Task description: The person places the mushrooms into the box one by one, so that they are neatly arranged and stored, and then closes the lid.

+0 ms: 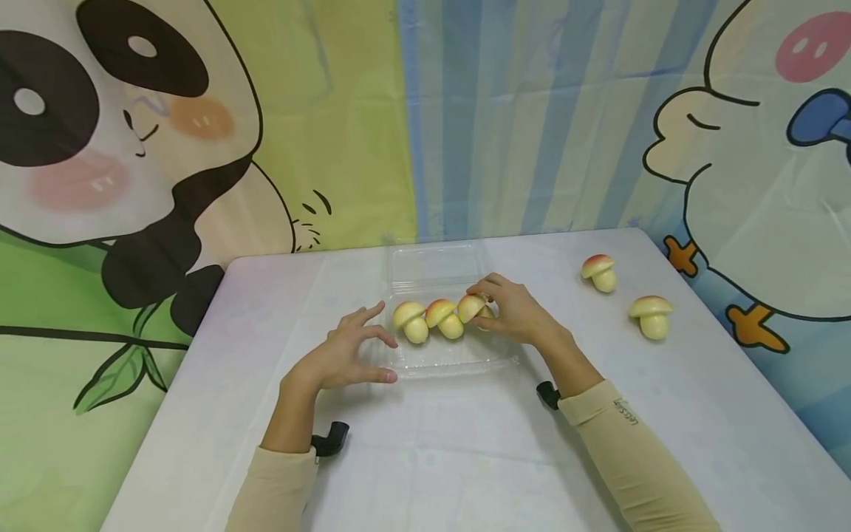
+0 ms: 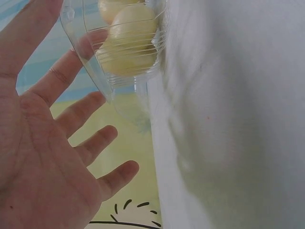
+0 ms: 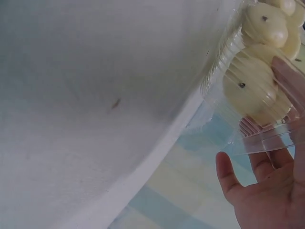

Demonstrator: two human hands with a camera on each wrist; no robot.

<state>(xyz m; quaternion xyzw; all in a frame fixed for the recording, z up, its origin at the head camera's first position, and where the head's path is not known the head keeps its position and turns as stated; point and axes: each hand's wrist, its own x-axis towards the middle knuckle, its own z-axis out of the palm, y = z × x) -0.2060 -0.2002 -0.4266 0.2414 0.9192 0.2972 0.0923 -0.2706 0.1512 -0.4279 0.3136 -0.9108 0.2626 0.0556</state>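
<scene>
A clear plastic box [image 1: 452, 360], its lid folded back, lies mid-table with three toy mushrooms in a row inside. The left mushroom [image 1: 407, 316] and the middle mushroom [image 1: 442, 313] have yellow caps tinged red. My right hand [image 1: 521, 314] reaches over the right side and grips the right mushroom [image 1: 469, 306] between thumb and fingers, partly covering it. In the right wrist view, fingers and thumb lie around that mushroom [image 3: 250, 88] behind the clear wall. My left hand [image 1: 339, 358] is beside the left wall, fingers spread, holding nothing; in the left wrist view its palm [image 2: 43, 157] shows.
Two more toy mushrooms stand on the right of the table, one farther back [image 1: 600, 273] and another nearer [image 1: 652, 318]. The white-covered table [image 1: 425, 458] ends at a printed cartoon curtain [image 1: 505, 133]. Black wrist mounts [image 1: 330, 439] sit under both forearms.
</scene>
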